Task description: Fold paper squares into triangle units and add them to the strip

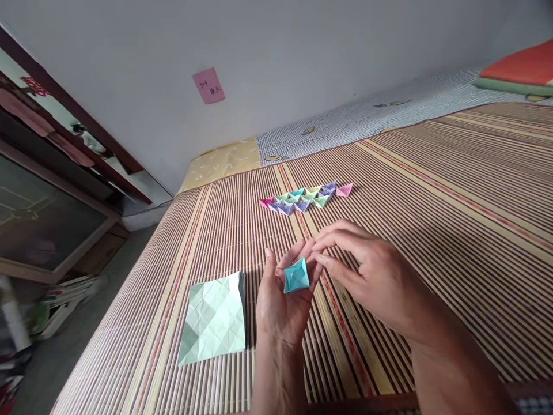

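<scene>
A small folded blue paper boat [296,276] rests in the cupped palm of my left hand [283,302], which is turned upward with its fingers curled a little. My right hand [367,271] reaches in from the right, fingers bent and thumb slightly apart from them. Its fingertips are at the left hand's fingertips, just beside the boat, and nothing shows between them. Left of my hands lies a creased pale green sheet of paper [213,320]. Beyond them, several small folded paper boats [302,197] in purple, green, yellow and pink sit close together in rows.
Striped bamboo matting [224,236] covers the bed. A pink note [208,86] is stuck on the wall behind. Folded red and green bedding [518,69] lies at the far right. Past the bed's left edge are the floor and a glass-panelled cabinet [43,213].
</scene>
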### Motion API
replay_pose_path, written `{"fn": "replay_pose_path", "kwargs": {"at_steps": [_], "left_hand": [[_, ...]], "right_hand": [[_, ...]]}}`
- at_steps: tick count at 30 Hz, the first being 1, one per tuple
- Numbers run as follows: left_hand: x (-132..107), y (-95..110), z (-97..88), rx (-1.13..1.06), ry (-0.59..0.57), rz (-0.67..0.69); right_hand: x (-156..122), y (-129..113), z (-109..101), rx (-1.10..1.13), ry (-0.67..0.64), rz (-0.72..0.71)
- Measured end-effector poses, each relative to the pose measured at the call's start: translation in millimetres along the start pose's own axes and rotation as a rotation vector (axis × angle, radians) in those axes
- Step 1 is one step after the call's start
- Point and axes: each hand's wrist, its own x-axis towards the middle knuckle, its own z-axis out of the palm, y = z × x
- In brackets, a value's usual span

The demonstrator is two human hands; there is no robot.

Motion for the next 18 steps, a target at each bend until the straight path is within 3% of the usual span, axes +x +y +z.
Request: {"fn": "replay_pose_path", "kwargs": {"at_steps": [3,9,14,18], "left_hand": [[0,0,-0.4,-0.047,0.006,0.06],[-2,-3,0.8,-0.036,-0.02,0.111],[-3,-5,4.4,0.015,0.002,0.095],[-2,-6,3.4,0.07,-0.026,-0.048]], "right_hand": [[-1,0,7,-0.05,0.033,0.07],[-1,-5,30,-0.092,-0.089,0.197],[0,-4,32,-0.187,-0.066,0.113],[1,0,26,-0.262,-0.082,0.024]]}}
